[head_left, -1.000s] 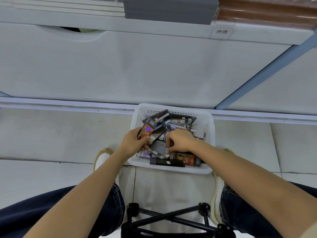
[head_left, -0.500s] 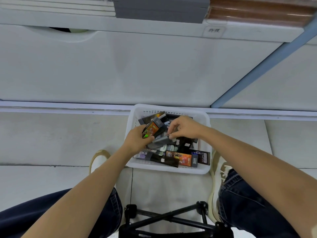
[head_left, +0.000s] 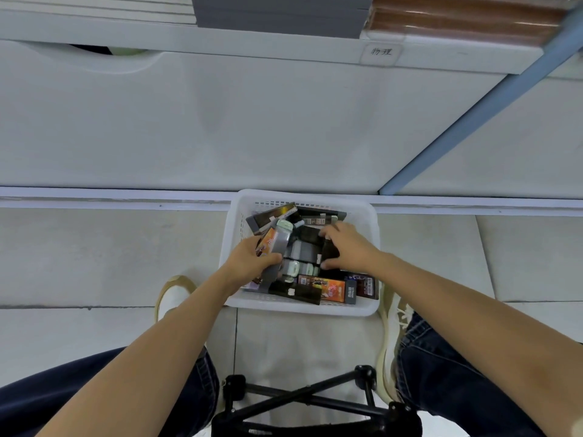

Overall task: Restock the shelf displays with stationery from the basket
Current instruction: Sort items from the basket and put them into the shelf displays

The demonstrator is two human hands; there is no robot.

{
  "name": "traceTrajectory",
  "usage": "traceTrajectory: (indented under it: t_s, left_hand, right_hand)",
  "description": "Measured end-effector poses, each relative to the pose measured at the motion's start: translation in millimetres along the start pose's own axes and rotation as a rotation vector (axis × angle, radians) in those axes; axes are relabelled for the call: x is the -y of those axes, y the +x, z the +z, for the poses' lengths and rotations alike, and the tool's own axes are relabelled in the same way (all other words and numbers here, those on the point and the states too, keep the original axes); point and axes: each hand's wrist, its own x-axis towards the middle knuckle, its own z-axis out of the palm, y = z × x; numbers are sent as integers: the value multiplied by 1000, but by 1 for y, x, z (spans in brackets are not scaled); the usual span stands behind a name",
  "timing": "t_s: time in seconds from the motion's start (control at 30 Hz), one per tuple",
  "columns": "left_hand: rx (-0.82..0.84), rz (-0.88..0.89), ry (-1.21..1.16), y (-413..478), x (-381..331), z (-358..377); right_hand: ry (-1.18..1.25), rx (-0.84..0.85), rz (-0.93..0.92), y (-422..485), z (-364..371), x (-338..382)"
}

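White perforated plastic basket [head_left: 303, 309] sits on the floor, back rim against the foot of the shelf unit, btwn the person's pale shoes [head_left: 172, 298]. Inside is a loose heap of boxed stationery packs [head_left: 303, 250], mostly black & grey, lying crosswise at all angles. A flat orange-printed pack [head_left: 331, 287] lies along the front wall. A dark brown pack w/ barcode [head_left: 367, 285] is in the front-right corner, up against the rim. A long black pack w/ white label [head_left: 318, 219] lies at the back.

Left hand [head_left: 249, 260] is at the basket's left side, fingers & thumb curled round a tilted orange-and-grey pack [head_left: 274, 242]. Right hand [head_left: 345, 247] is palm down over the mid-right of the heap, fingertips & thumb pinching a black pack [head_left: 328, 251] by opposite edges.

Floor is pale grey tiles [head_left: 94, 253]. The white shelf unit front panel [head_left: 220, 121] fills the upper view; its shelf edge has a small handwritten label [head_left: 381, 52]. Above it are stacks of white [head_left: 94, 7], grey [head_left: 277, 14] & brown books [head_left: 457, 17]. A blue upright [head_left: 473, 111] slants at right. A black folding stool frame [head_left: 315, 402] shows at the bottom, btwn dark blue jeans [head_left: 441, 373].
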Motion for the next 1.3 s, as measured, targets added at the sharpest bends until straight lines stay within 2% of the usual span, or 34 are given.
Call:
traceTrajectory:
  t_s: [0.13, 0.27, 0.47, 0.57, 0.67, 0.73, 0.8, 0.9, 1.07, 1.17, 1.3]
  left_hand:
    - [54, 8, -188, -2, -2, 1]
    - [35, -1, -259, -2, -5, 3]
    - [-29, 99, -231, -2, -20, 6]
    - [14, 158, -277, -9, -36, 7]
    - [4, 236, -422, -17, -59, 1]
    - [-52, 262, -554, -24, -76, -9]
    - [-103, 255, -647, -34, -92, -21]
    - [-102, 219, -752, -51, -112, -38]
    - [-18, 315, -928, -86, -146, -57]
    - [-65, 444, -881, -110, -163, -59]
    - [-339, 617, -678, -139, -180, -56]
  right_hand:
    - [135, -27, -5, 0, 15, -2]
    - [129, -9, -83, 6, -2, -2]
    - [512, 3, -165, 0, -61, 12]
    - [763, -101, -192, -3, -83, 32]
    - [882, -227, -259, -9, -100, 51]
    - [917, -229, -287, -14, -112, 59]
    - [944, -162, -326, -23, -125, 64]
    - [797, -129, -398, -38, -144, 71]
    - [612, -319, -498, -67, -163, 100]
    - [673, -385, -551, -82, -171, 120]
    - [764, -326, -633, -102, -178, 147]
